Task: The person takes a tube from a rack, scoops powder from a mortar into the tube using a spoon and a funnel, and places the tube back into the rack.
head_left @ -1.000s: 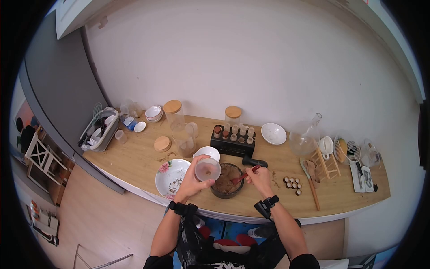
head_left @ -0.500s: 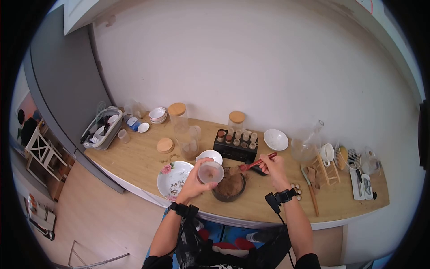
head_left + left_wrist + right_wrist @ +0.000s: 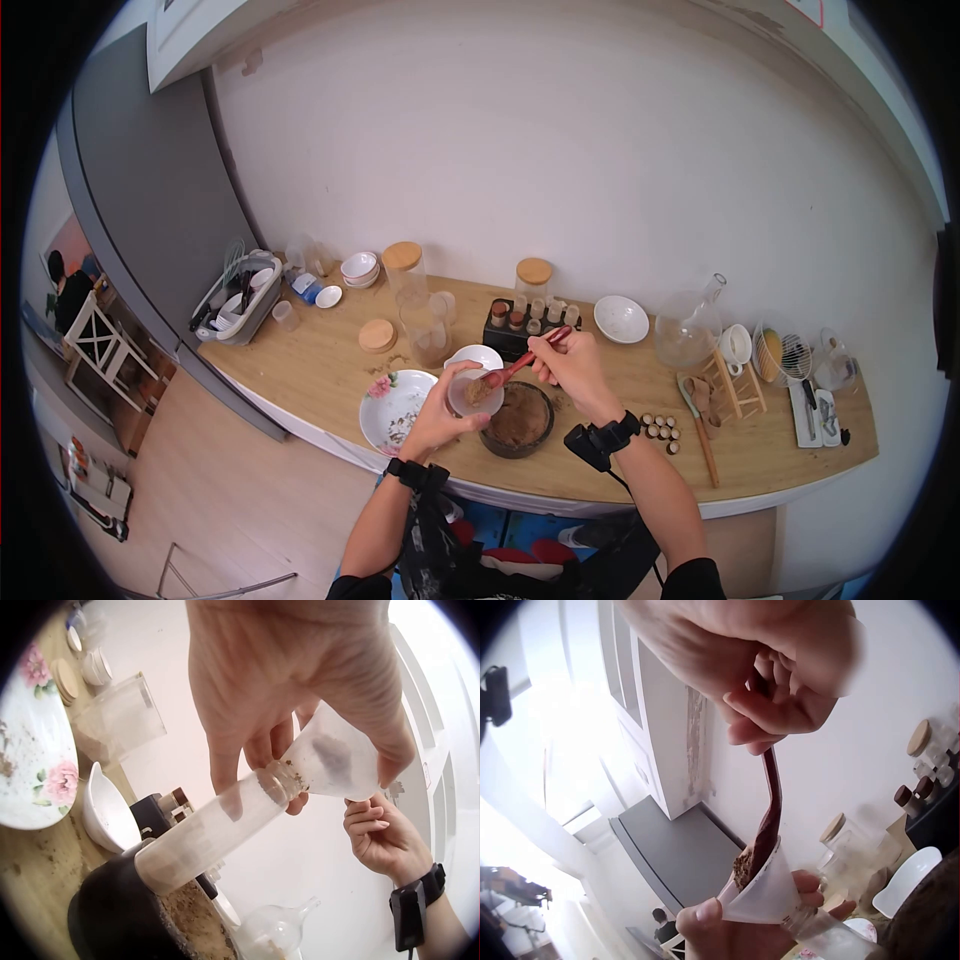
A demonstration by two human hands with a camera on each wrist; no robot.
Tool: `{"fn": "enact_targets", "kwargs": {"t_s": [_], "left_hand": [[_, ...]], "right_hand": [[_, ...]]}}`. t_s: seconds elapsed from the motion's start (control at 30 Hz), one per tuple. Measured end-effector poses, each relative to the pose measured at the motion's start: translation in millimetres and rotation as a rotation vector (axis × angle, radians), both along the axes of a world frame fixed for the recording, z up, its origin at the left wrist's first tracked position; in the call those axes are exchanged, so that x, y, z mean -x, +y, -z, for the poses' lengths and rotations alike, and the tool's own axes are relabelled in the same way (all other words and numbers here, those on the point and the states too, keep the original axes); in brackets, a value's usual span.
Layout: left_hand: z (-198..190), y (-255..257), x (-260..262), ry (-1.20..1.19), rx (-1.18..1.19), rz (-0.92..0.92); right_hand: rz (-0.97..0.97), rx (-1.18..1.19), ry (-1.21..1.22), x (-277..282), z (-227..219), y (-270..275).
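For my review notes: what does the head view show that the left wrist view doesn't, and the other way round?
Head only: the dish basket, the small round caps and a plain look at the red spoon in the right hand.

Left wrist only: the translucent tube meeting the narrow neck of the funnel.

Both: the left hand holding the funnel, the right hand close by, the floral plate, the dark bowl of brown powder and the round flask.

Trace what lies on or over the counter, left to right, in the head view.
Dish rack, small white dish, wooden lid, left hand, dark bowl, round white bowl, glass flask, dark-handled utensil.
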State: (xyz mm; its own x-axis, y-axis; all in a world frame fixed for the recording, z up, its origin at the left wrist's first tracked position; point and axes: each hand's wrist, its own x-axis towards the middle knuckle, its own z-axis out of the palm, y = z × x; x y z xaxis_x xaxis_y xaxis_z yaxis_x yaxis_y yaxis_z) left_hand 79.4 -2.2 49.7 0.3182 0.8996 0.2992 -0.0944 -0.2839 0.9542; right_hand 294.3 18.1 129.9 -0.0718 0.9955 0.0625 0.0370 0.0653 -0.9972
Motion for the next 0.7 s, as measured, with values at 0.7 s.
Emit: {"fn": "enact_targets", "kwargs": {"t_s": [0.7], "left_hand": [[-9,-2,-4,0.049,0.046,0.009]], "right_hand": [[-0.039,-0.156,-0.084,-1,-1,-13]]}}
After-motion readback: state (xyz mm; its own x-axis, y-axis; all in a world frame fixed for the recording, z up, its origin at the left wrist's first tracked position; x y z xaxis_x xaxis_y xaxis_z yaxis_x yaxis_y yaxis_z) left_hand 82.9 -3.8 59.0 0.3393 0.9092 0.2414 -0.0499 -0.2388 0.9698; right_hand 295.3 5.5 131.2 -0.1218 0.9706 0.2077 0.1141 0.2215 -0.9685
